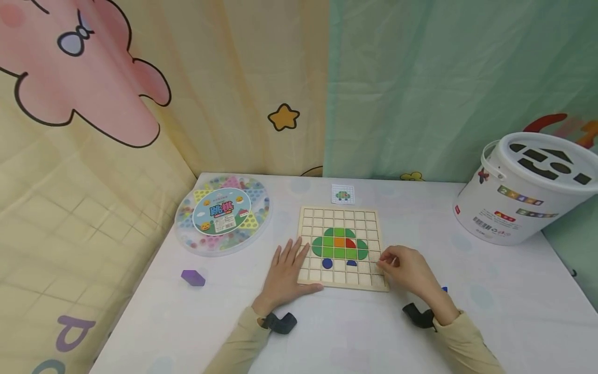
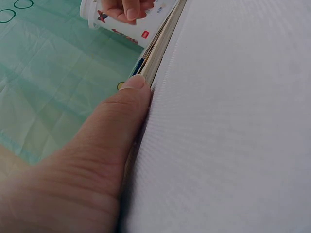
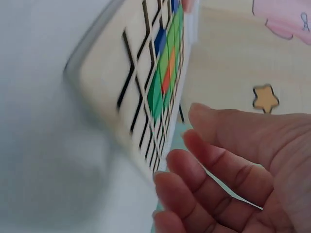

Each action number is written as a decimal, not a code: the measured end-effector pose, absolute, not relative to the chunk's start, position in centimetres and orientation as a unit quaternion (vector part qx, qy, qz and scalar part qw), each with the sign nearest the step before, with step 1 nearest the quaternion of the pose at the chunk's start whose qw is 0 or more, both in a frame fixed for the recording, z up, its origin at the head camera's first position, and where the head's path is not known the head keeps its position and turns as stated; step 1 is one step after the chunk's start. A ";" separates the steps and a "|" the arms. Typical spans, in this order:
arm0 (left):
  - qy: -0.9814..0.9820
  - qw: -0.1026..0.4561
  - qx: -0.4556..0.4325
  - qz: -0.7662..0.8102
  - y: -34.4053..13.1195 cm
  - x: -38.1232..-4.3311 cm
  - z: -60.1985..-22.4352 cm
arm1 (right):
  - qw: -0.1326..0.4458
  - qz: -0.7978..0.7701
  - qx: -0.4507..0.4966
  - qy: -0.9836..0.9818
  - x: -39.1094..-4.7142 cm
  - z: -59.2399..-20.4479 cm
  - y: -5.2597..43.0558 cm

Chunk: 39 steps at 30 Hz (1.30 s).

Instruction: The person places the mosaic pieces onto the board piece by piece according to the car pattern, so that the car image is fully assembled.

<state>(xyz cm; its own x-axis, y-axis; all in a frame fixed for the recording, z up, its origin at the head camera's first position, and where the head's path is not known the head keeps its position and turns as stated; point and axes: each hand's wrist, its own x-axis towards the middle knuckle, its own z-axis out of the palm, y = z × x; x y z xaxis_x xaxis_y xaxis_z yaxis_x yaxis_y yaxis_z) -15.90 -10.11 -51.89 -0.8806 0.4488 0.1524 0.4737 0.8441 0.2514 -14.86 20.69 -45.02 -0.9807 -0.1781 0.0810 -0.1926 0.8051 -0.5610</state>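
A square wooden grid board (image 1: pixel 310 275) lies on the table. Set in it are green pieces (image 1: pixel 340 253), an orange square (image 1: pixel 339 242), a red rounded piece (image 1: pixel 350 243), a blue disc (image 1: pixel 327 263) and a blue half-disc (image 1: pixel 351 263). My left hand (image 1: pixel 286 275) rests with fingers spread over the board's left edge, its thumb along the front edge. At the right edge hovers my right hand (image 1: pixel 407 267), fingers loosely bent. In the right wrist view a small gap shows between its thumb (image 3: pixel 204 116) and index finger, with nothing held there.
A small picture card (image 1: pixel 343 194) lies behind the board. To the left are a round Chinese checkers box (image 1: pixel 261 228) and a purple block (image 1: pixel 193 278). A white bucket (image 1: pixel 481 208) stands back right. A blue piece (image 1: pixel 444 289) peeks out beside the right wrist.
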 end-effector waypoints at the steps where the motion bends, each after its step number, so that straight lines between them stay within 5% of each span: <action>1: -0.959 0.045 -0.240 -0.142 -10.1 -15.9 -51.9 | 0.015 0.288 0.090 -0.953 -14.5 -44.8 21.5; 9: -0.958 0.056 -0.245 -0.137 -10.1 -15.9 -52.0 | 0.009 0.250 0.027 -0.968 -12.1 -44.4 27.9; 21: -0.958 0.055 -0.243 -0.142 -10.2 -15.8 -52.1 | -0.099 0.260 -0.045 -0.960 -10.4 -45.6 31.6; 39: -0.958 0.051 -0.242 -0.145 -10.1 -15.8 -51.9 | -0.018 0.286 -0.004 -0.958 -10.4 -47.0 30.1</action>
<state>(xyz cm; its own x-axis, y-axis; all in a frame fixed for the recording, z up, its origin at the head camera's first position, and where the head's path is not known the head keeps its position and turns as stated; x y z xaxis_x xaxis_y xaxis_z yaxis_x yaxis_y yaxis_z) -15.82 -10.09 -51.90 -0.8779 0.4484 0.1679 0.4780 0.8408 0.2541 -10.41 30.12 -47.04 -0.9993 -0.0025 -0.0371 0.0182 0.8368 -0.5472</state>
